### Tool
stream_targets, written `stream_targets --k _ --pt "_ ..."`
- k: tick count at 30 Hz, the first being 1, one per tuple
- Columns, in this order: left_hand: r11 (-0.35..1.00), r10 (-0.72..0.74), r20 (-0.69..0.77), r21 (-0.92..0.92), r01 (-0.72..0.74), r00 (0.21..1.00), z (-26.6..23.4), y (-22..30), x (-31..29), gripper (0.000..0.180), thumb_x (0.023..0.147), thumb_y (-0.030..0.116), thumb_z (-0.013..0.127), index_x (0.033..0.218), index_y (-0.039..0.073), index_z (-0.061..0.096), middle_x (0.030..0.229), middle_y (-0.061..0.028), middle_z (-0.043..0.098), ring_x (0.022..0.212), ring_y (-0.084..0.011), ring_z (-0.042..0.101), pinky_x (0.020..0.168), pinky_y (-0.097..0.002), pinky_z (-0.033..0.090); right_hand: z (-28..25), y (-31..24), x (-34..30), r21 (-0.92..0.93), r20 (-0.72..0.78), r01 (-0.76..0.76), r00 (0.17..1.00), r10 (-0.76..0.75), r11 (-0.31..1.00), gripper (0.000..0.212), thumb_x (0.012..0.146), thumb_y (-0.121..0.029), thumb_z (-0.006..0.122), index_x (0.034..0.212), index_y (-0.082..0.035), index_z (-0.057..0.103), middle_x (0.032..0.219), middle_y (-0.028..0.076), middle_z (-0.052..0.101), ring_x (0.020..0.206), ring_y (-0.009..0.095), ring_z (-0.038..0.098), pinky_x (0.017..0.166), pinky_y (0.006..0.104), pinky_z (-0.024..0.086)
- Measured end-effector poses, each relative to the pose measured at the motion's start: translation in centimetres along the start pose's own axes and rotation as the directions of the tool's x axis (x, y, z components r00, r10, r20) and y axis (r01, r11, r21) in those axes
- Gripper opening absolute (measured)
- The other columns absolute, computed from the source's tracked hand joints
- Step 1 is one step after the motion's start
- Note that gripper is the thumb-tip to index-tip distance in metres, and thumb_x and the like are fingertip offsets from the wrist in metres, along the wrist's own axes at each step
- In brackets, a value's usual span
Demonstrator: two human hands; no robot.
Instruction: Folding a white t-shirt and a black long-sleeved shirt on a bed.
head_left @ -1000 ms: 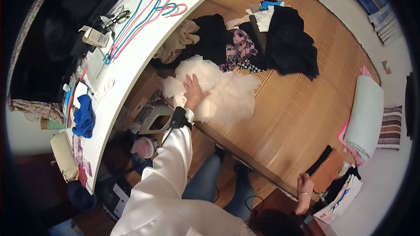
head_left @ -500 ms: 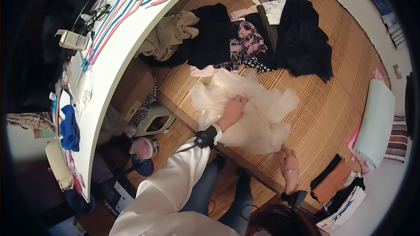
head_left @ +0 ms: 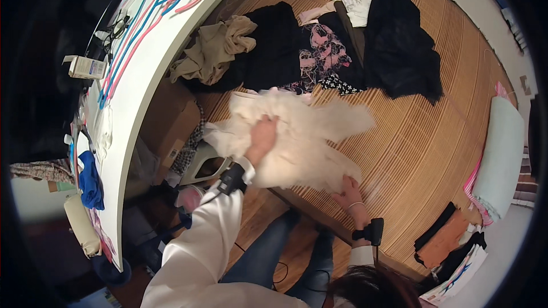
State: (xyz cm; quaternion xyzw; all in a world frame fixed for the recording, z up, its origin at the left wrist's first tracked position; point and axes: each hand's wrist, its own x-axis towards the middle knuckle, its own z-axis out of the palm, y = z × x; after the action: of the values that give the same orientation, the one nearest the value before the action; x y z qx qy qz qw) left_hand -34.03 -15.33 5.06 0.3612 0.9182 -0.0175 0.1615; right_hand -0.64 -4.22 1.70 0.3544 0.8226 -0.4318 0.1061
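A cream, sheer ruffled garment lies bunched near the front edge of the bamboo mat; it is smeared by motion and its exact kind is not clear. My left hand is closed on the garment's left part, its fingertips sunk in the folds. At the lower right corner, my right hand pinches the garment's edge. Part of the garment hangs over the mat's near left edge, beside a white stool. Each wrist wears a black strapped device.
Behind lie beige cloth, black clothes and a pink-and-black patterned garment. A white table holding pink and blue hangers curves along the left. To the right are a rolled pale green quilt and folded clothes.
The garment has shifted left, along with my left hand. My right hand has moved up and left and now pinches the garment's corner. The view has also shifted slightly.
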Motion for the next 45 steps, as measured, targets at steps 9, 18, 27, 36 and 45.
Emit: stream_targets --k 9,18,27,36,45 --pt "0.893 -0.033 -0.317 -0.435 -0.114 0.948 -9.0 -4.1 9.4 0.087 0.068 0.035 0.077 0.134 -0.001 0.034 0.137 -0.0219 0.037 0.125 -0.0384 0.038 0.102 -0.0430 0.036 -4.3 -2.9 -1.7 0.149 0.055 -0.151 0.988 0.144 0.977 0.048 0.077 -0.021 0.068 0.118 -0.001 0.053 0.114 0.024 0.052 0.096 0.038 0.057 0.085 0.0413 0.048" --pt "0.951 -0.221 -0.385 -0.288 0.111 0.896 -7.6 -4.4 15.8 0.052 0.072 0.009 0.066 0.122 0.005 0.053 0.112 -0.0217 0.058 0.106 -0.0340 0.057 0.088 -0.0430 0.046 -8.0 -2.0 -7.6 -0.060 -0.068 -0.183 0.981 0.179 0.981 0.037 0.079 -0.015 0.066 0.111 0.000 0.057 0.093 0.020 0.061 0.080 0.031 0.062 0.072 0.0358 0.050" --pt "0.279 0.573 -0.524 -0.599 -0.751 0.631 -21.9 16.7 -5.4 0.031 0.076 0.004 0.060 0.106 0.000 0.053 0.091 -0.0207 0.057 0.082 -0.0389 0.058 0.068 -0.0367 0.048 -10.9 -6.2 -7.4 0.994 0.043 -0.019 0.973 0.226 -0.110 0.046 0.093 -0.036 0.053 0.129 -0.009 0.048 0.123 0.009 0.054 0.102 0.023 0.059 0.085 0.0357 0.049" --pt "-0.319 0.605 0.137 -0.861 0.396 0.784 -19.6 17.2 -13.1 0.038 0.068 -0.006 0.043 0.104 -0.002 0.055 0.093 -0.0075 0.063 0.084 -0.0156 0.062 0.077 -0.0250 0.050 -19.8 -11.6 -7.3 0.928 -0.222 0.313 0.901 0.373 -0.202 0.046 0.091 -0.037 0.057 0.123 -0.005 0.051 0.121 0.007 0.058 0.106 0.022 0.057 0.092 0.0361 0.049" --pt "-0.221 0.633 0.101 -0.927 0.304 0.767 -21.9 18.0 -18.8 0.046 0.072 0.001 0.055 0.117 -0.007 0.047 0.108 -0.0106 0.059 0.099 -0.0168 0.060 0.090 -0.0270 0.048 -23.0 -12.1 -12.6 0.870 -0.200 0.298 0.942 0.270 -0.393 0.039 0.091 -0.026 0.058 0.119 0.000 0.054 0.117 0.011 0.060 0.101 0.023 0.061 0.086 0.0361 0.053"
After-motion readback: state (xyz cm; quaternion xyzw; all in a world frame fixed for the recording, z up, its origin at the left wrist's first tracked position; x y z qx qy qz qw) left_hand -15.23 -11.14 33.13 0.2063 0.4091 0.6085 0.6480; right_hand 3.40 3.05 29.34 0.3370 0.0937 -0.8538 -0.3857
